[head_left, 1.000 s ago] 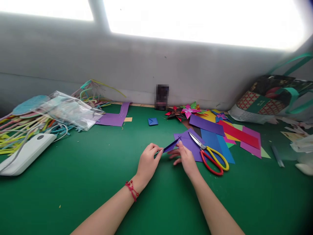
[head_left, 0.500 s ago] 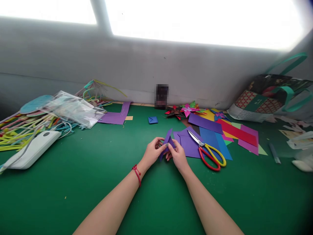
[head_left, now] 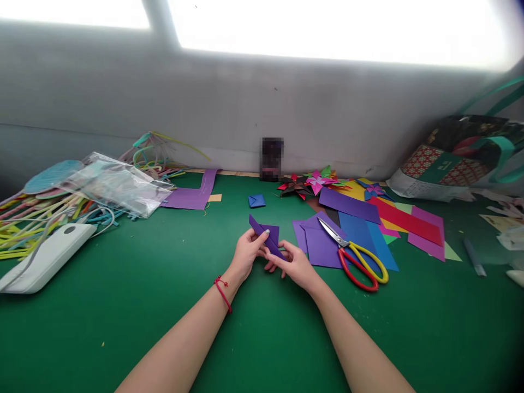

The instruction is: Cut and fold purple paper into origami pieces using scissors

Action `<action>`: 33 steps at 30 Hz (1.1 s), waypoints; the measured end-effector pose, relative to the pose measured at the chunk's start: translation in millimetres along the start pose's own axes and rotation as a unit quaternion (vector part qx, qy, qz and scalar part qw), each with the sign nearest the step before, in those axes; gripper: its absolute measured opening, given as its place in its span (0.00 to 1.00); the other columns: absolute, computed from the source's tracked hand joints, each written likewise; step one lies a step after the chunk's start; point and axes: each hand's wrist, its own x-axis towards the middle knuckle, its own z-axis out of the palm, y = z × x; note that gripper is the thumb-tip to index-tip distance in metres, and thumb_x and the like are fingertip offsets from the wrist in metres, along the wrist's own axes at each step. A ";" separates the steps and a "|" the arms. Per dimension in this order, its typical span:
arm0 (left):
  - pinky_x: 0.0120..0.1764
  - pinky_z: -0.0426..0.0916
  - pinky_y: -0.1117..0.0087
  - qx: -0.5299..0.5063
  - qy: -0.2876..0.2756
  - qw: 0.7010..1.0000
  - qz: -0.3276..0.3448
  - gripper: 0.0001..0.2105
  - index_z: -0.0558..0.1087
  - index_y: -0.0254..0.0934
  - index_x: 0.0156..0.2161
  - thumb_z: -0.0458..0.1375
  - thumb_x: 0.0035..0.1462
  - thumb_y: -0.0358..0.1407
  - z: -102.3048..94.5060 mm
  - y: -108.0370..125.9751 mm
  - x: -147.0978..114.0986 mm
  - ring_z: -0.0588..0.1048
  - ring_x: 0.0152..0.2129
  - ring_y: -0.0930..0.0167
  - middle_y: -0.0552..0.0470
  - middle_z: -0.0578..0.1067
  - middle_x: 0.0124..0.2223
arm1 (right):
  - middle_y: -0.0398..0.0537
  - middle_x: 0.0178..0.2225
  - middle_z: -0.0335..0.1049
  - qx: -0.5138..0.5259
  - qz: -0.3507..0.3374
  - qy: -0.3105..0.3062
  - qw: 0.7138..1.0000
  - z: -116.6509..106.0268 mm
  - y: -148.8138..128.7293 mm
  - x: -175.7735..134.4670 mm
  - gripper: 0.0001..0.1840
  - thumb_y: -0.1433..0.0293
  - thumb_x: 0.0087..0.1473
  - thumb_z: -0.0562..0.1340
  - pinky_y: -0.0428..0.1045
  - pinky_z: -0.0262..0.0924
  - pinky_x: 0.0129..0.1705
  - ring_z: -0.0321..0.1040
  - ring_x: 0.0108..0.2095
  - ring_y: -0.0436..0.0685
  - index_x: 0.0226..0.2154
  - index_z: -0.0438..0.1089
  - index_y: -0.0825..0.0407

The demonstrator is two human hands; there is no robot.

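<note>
A partly folded piece of purple paper (head_left: 270, 233) is held up between my two hands over the green table. My left hand (head_left: 246, 252) is closed on its left side, thumb on top and fingers underneath. At the paper's lower right corner, my right hand (head_left: 295, 265) pinches it between thumb and fingers. To the right lie sheets of purple paper (head_left: 321, 251), with scissors (head_left: 356, 259) with one red and one yellow handle resting partly on them. Beyond my hands is a small folded blue paper (head_left: 257, 201).
Folded paper flowers (head_left: 317, 181) and coloured sheets (head_left: 426, 229) lie at the back right, near a patterned bag (head_left: 434, 164). Pipe cleaners, a clear plastic bag (head_left: 123, 183) and a white device with a cord (head_left: 49, 259) occupy the left. A wall rises behind the table (head_left: 262, 338).
The purple paper has turned from steeply upright to a slant running from upper left to lower right. My left hand has shifted slightly left; my right hand has dropped a little.
</note>
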 end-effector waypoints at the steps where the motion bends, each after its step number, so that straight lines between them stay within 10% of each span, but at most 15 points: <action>1: 0.18 0.65 0.77 -0.007 0.006 1.000 -0.002 0.15 0.66 0.33 0.34 0.59 0.46 0.43 0.0 0.5 -0.9 0.70 0.17 0.77 0.54 0.71 0.25 | 0.46 0.22 0.72 0.007 -0.003 0.005 1.000 -0.5 -0.1 -0.8 0.13 0.61 0.47 0.61 0.41 0.56 0.16 0.70 0.23 0.52 0.31 0.63 0.54; 13: 0.17 0.61 0.76 0.017 -0.052 0.998 -0.008 0.15 0.67 0.31 0.24 0.56 0.51 0.43 0.7 -2.3 -3.0 0.67 0.14 0.77 0.56 0.67 0.20 | 0.44 0.20 0.71 0.178 0.006 0.089 0.980 -7.9 0.3 2.0 0.11 0.63 0.48 0.61 0.41 0.55 0.14 0.66 0.19 0.50 0.27 0.63 0.54; 33: 0.20 0.60 0.76 0.087 -0.144 0.986 -0.002 0.20 0.66 0.33 0.23 0.47 0.56 0.47 6.2 -2.7 -6.9 0.66 0.15 0.76 0.53 0.68 0.18 | 0.40 0.13 0.63 0.049 -0.026 0.091 0.994 2.5 -3.4 1.8 0.15 0.62 0.50 0.58 0.42 0.49 0.13 0.57 0.13 0.46 0.20 0.65 0.54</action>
